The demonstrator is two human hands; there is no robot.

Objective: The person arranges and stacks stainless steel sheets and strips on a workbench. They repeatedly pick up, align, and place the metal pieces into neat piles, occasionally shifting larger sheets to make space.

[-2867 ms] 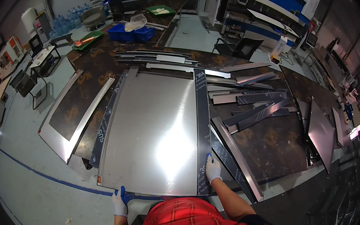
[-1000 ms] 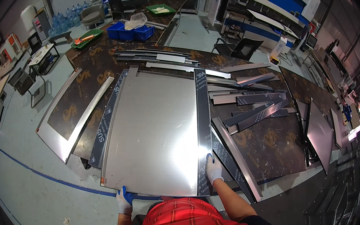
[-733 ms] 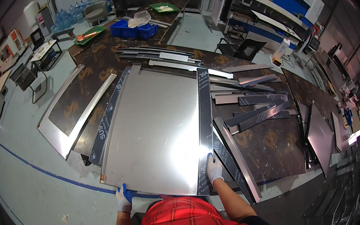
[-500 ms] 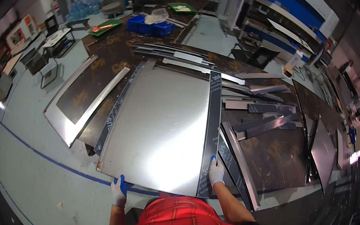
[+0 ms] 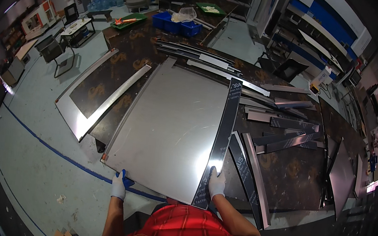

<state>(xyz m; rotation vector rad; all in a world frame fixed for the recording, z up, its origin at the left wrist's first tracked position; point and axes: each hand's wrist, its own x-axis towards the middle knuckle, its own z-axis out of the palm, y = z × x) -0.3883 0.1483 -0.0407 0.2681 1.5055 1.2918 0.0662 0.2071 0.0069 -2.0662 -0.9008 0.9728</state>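
Observation:
A large brushed-metal panel (image 5: 169,125) lies in front of me, its near end reaching past the table's front edge. Black printed film covers a strip (image 5: 225,122) along its right side. My left hand (image 5: 119,186), in a white glove with blue fingertips, is closed on the panel's near edge, close to the left corner. Gloved the same way, my right hand (image 5: 217,184) grips the film-covered right side near the front corner. The fingers beneath the panel are hidden.
Left of the panel, a U-shaped metal frame (image 5: 80,128) rests on the dark table (image 5: 285,177). Loose metal strips (image 5: 290,135) overlap on the right, and more strips (image 5: 201,56) lie behind. Blue bins (image 5: 176,24) and green trays (image 5: 210,9) stand farther back.
The panel has turned and tilted in my hands, and its left film-covered side no longer shows. Its near right corner has swung left. My view has also shifted slightly left.

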